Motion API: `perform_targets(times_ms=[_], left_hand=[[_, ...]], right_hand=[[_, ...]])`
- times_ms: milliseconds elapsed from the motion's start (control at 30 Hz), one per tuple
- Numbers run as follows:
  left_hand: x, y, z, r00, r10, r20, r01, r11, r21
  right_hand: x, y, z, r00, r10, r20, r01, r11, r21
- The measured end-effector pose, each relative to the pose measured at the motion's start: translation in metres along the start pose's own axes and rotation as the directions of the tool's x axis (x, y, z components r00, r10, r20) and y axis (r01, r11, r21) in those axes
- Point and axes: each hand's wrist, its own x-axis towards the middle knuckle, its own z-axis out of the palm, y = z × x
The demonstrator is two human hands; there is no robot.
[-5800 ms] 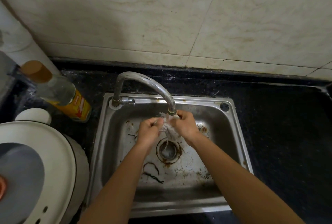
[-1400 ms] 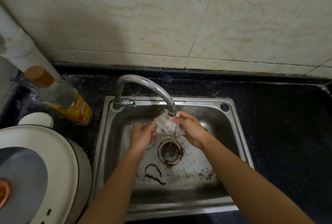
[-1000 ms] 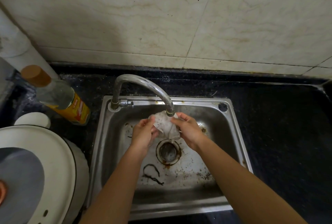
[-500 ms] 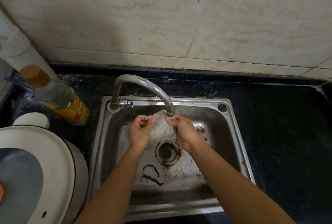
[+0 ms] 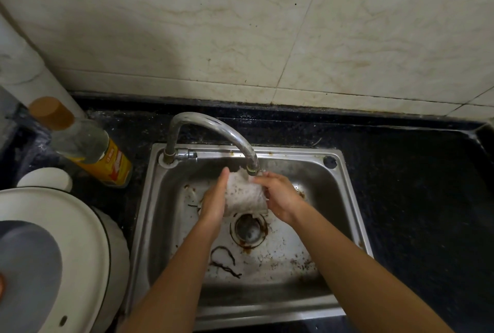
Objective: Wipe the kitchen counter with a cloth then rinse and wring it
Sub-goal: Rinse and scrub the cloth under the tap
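a pale tiled wall rises behind the sink, and a black counter surrounds the sink on its far, left and right sides. the sink is a steel basin, stained and speckled with brown bits on its floor. left of the sink stands a round white lidded pot with a grey centre. a curved metal faucet rises from the sink's far left corner and arches over the basin. a clear bottle with a yellow label and brown cap stands on the counter just left of the sink's far corner. both forearms reach in over the sink's near rim. the left hand has its fingers straight and together, pressed flat against the left side of the cloth. the right hand curls its fingers round the cloth's right edge. the white, speckled cloth is held between the hands over the basin, right under the faucet's spout and just beyond the sink's drain.
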Motion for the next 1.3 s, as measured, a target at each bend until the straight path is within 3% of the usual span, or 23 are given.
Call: perform_targets(times_ms=[133, 267, 500, 767, 867, 967, 1067, 1300], left_hand=[[-0.005, 0.003, 0.000, 0.980, 0.198, 0.023, -0.200, 0.976, 0.092], [-0.002, 0.006, 0.003, 0.961, 0.275, 0.001, -0.272, 0.950, 0.156], [0.004, 0.005, 0.012, 0.958, 0.281, -0.049, -0.261, 0.933, 0.247], [-0.011, 0.013, 0.024, 0.968, 0.236, -0.090, -0.224, 0.967, 0.124], [-0.009, 0.015, 0.020, 0.974, 0.192, -0.121, -0.181, 0.979, 0.091], [-0.005, 0.013, 0.009, 0.976, 0.177, -0.127, -0.168, 0.983, 0.075], [-0.007, 0.011, 0.001, 0.970, 0.214, -0.119, -0.204, 0.975, 0.085], [-0.016, 0.011, 0.001, 0.978, 0.203, -0.049, -0.202, 0.979, 0.027]], right_hand=[[0.001, 0.002, 0.005, 0.999, -0.030, -0.018, 0.029, 0.995, -0.092], [0.003, 0.005, 0.009, 1.000, -0.021, 0.021, 0.021, 1.000, -0.003], [0.001, 0.013, 0.009, 0.998, -0.033, 0.054, 0.036, 0.998, -0.046], [0.009, 0.019, 0.029, 0.987, -0.078, -0.142, 0.039, 0.964, -0.262], [0.012, 0.019, 0.028, 0.992, -0.047, -0.117, 0.023, 0.981, -0.194], [0.006, 0.014, 0.017, 0.999, -0.005, 0.042, 0.005, 1.000, 0.000], [0.000, 0.011, 0.012, 0.990, 0.003, 0.144, -0.010, 0.999, 0.042], [0.006, 0.018, 0.031, 0.997, 0.015, -0.075, -0.016, 1.000, -0.012]])
